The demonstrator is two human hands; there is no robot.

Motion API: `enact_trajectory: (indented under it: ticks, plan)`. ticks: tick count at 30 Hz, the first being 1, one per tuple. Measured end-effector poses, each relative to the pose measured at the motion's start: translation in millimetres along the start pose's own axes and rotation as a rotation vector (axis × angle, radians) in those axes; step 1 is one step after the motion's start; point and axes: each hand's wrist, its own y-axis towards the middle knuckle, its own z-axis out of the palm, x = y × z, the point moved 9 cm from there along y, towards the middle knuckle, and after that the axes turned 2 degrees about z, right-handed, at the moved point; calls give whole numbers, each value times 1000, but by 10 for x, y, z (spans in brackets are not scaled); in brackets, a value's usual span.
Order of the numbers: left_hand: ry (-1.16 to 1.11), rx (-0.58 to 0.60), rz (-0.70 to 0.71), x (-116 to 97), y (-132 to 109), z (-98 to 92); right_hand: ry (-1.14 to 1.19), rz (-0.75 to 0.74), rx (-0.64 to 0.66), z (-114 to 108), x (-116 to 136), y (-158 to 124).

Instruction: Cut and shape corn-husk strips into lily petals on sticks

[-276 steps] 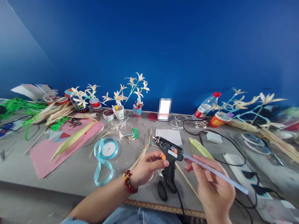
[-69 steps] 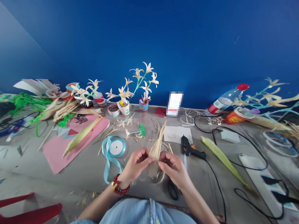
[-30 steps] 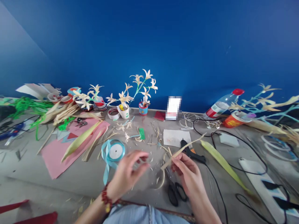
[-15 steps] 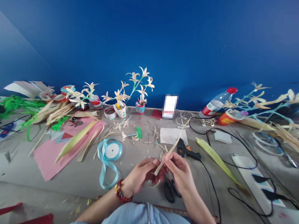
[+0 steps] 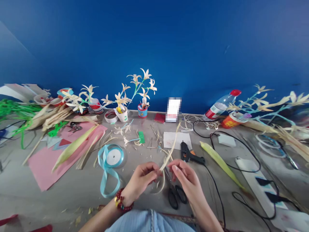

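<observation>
My left hand [image 5: 145, 175], wearing a red beaded bracelet [image 5: 122, 200], pinches the lower end of a pale, narrow corn husk strip [image 5: 172, 146]. The strip slants up and away to the right, and a thinner curl of husk hangs below the fingers. Just right of the strip, my right hand [image 5: 185, 177] has its fingers bent and its thumb apart from them, with nothing visible between. Black-handled scissors [image 5: 173, 197] lie on the table under the hands. Beyond the right hand rests a black glue gun [image 5: 190, 154], beside a white sheet [image 5: 169, 140].
A blue ribbon roll [image 5: 114, 156] and pink paper [image 5: 45, 169] lie left. Husk flowers [image 5: 146, 74] stand in cups along the blue wall. On the right are a green husk [image 5: 220, 162], a power strip [image 5: 253, 182], black cables and a plastic bottle [image 5: 217, 108].
My left hand has taken the husk strip's lower end in its fingertips. My right hand has let go of the strip and shifted slightly right. The view has turned a little.
</observation>
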Motion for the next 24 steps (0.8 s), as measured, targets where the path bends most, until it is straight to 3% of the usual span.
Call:
enact_trajectory:
  ticks: [5,14,18,21,24]
  plan:
    - [181,4,55,-115,4,10,-73,12,79,123,7,-19]
    - [351,-31,184,-164,-24,-48,73,33,62,209,-45,42]
    - [349,-88,145,-127,-17,-159,-106,-21,-13,-106,32,87]
    - [332,-141,140,-142,-12,-259,-469,-105,-158,-522,63,86]
    - [313,-156,166,-162,1,-307,-868,-128,-122,-655,-89,29]
